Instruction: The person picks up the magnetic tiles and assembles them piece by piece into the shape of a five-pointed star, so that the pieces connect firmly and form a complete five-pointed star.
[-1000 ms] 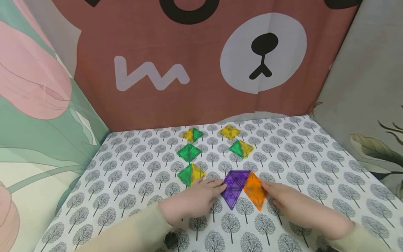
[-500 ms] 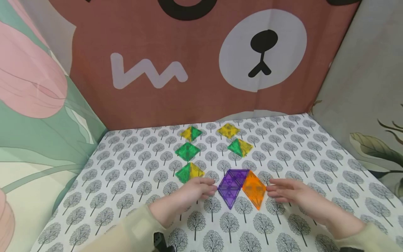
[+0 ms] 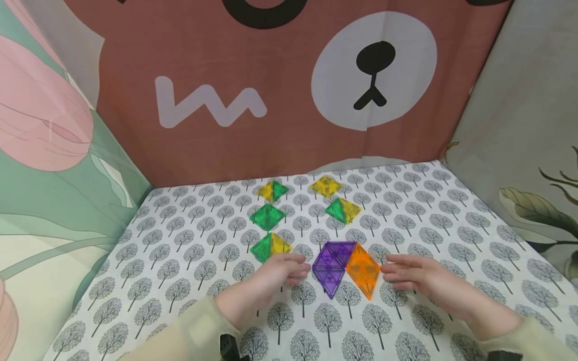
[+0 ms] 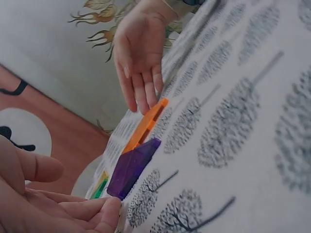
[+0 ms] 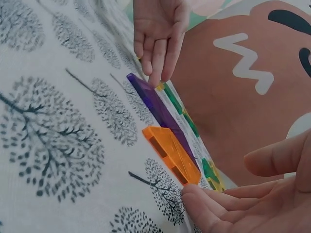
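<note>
Purple translucent magnetic tiles [image 3: 328, 273] lie flat in the front middle of the cloth, joined into one shape. Against their right side is an orange diamond [image 3: 363, 272] of the same kind of tile. My left hand [image 3: 281, 273] lies just left of the purple tiles, its fingers loosely extended and pointing at them. On the other side, my right hand [image 3: 413, 273] has its fingertips close to the orange diamond's right corner. Neither hand grips a tile. In the right wrist view, a fingertip seems to meet the orange diamond [image 5: 172, 153]; whether they touch I cannot tell.
Behind the left hand lie a green-and-yellow diamond [image 3: 270, 246], a green diamond [image 3: 267, 216] and a yellow-and-green one [image 3: 273, 191]. Farther right are a yellow diamond [image 3: 326, 186] and another green-and-yellow one [image 3: 343, 210]. A brown bear-print curtain [image 3: 203, 155] closes off the back.
Both hands have drawn outward, the left off the purple tiles and the right off the orange diamond. The tiles stay in place. Over the last half second the hands hardly move.
</note>
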A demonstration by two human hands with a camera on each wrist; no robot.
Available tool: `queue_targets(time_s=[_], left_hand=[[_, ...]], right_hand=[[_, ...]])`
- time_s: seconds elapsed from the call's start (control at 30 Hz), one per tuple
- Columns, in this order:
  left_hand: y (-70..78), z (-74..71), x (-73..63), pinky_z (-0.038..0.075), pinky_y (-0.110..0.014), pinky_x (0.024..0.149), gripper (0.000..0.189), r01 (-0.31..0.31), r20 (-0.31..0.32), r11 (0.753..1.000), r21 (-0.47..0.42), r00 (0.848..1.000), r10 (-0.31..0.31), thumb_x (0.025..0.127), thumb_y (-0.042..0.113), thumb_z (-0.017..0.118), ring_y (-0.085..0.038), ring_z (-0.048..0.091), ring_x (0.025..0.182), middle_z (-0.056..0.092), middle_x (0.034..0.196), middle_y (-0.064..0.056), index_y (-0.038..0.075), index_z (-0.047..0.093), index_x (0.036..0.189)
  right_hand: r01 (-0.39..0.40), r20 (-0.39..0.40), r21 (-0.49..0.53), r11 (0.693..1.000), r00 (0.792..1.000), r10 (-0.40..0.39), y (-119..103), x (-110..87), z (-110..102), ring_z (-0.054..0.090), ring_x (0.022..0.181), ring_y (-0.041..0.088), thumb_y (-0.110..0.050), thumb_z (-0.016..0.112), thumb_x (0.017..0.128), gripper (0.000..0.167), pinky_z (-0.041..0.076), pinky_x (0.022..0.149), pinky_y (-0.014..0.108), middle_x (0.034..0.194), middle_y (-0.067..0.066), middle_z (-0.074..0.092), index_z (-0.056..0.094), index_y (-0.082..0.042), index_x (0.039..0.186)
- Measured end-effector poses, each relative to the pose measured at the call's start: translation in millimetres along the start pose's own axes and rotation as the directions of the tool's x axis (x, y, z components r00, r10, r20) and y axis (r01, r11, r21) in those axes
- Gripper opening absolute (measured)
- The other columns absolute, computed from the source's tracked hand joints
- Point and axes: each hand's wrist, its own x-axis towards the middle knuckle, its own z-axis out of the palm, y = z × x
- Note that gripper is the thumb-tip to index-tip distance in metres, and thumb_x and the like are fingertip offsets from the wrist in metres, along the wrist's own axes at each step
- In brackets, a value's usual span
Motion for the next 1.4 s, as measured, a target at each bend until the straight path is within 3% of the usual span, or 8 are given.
queue_targets(time_s=[0.2, 0.47, 0.73, 0.9, 1.23, 1.4], left_hand=[[-1.1, -2.8, 5.4, 0.047, -0.044, 0.102, 0.051, -0.02, 0.028, 0.991, -0.129, 0.999, 0.023, 0.099, 0.013, 0.049, -0.037, 0.06, 0.114, 0.06, 0.125, -0.026, -0.018, 0.039, 0.138], [-2.7, -1.6, 7.2, 0.05, -0.045, 0.098, 0.05, 0.011, 0.015, 0.969, -0.247, 1.0, -0.007, 0.099, 0.011, 0.048, -0.041, 0.061, 0.112, 0.06, 0.121, -0.032, -0.02, 0.037, 0.137], [-3.9, 2.4, 10.9, 0.053, -0.044, 0.093, 0.049, 0.028, 0.003, 0.947, -0.319, 1.0, -0.029, 0.097, 0.006, 0.051, -0.042, 0.063, 0.107, 0.062, 0.113, -0.031, -0.022, 0.036, 0.135], [-6.4, 4.6, 12.9, 0.054, -0.043, 0.092, 0.048, 0.025, -0.001, 0.935, -0.353, 1.0, -0.027, 0.096, 0.003, 0.051, -0.041, 0.063, 0.105, 0.06, 0.113, -0.032, -0.022, 0.036, 0.134], [-9.7, 6.0, 13.8, 0.054, -0.04, 0.093, 0.046, 0.007, -0.028, 0.94, -0.341, 0.999, -0.018, 0.096, 0.004, 0.053, -0.036, 0.064, 0.104, 0.061, 0.114, -0.03, -0.021, 0.04, 0.132], [-10.7, 5.2, 14.4, 0.054, -0.039, 0.093, 0.047, 0.003, -0.033, 0.941, -0.339, 0.999, -0.015, 0.095, 0.005, 0.054, -0.036, 0.064, 0.104, 0.061, 0.115, -0.029, -0.021, 0.04, 0.132]], right_hand=[[-0.008, 0.09, 0.149, 0.989, 0.996, -0.005, 3, 3.6, -11, 0.054, 0.124, 0.032, -0.013, 0.043, 0.106, 0.064, 0.048, 0.101, 0.038, 0.144, 0.033, 0.041, 0.007, 0.023, 0.145], [-0.042, 0.15, 0.295, 0.955, 0.989, -0.003, 9, 8.2, -23, 0.053, 0.125, 0.036, -0.014, 0.034, 0.108, 0.056, 0.044, 0.104, 0.044, 0.14, 0.031, 0.047, 0.013, 0.024, 0.144], [-0.061, 0.061, 0.315, 0.947, 0.997, 0.044, 6, 13.2, -21, 0.057, 0.119, 0.039, -0.01, 0.04, 0.106, 0.053, 0.044, 0.103, 0.045, 0.131, 0.034, 0.052, 0.021, 0.027, 0.139], [-0.058, 0.013, 0.258, 0.964, 0.998, 0.056, 2, 15.6, -18, 0.059, 0.116, 0.038, -0.012, 0.042, 0.105, 0.054, 0.048, 0.1, 0.045, 0.13, 0.035, 0.052, 0.023, 0.027, 0.138], [-0.083, 0.035, 0.241, 0.967, 0.996, 0.077, 2, 17.2, -17, 0.06, 0.116, 0.035, -0.016, 0.043, 0.106, 0.053, 0.048, 0.1, 0.045, 0.131, 0.031, 0.054, 0.029, 0.023, 0.139], [-0.066, 0.028, 0.243, 0.968, 0.998, 0.061, -1, 16.5, -16, 0.059, 0.117, 0.037, -0.015, 0.043, 0.105, 0.056, 0.048, 0.1, 0.046, 0.132, 0.032, 0.054, 0.023, 0.024, 0.14]])
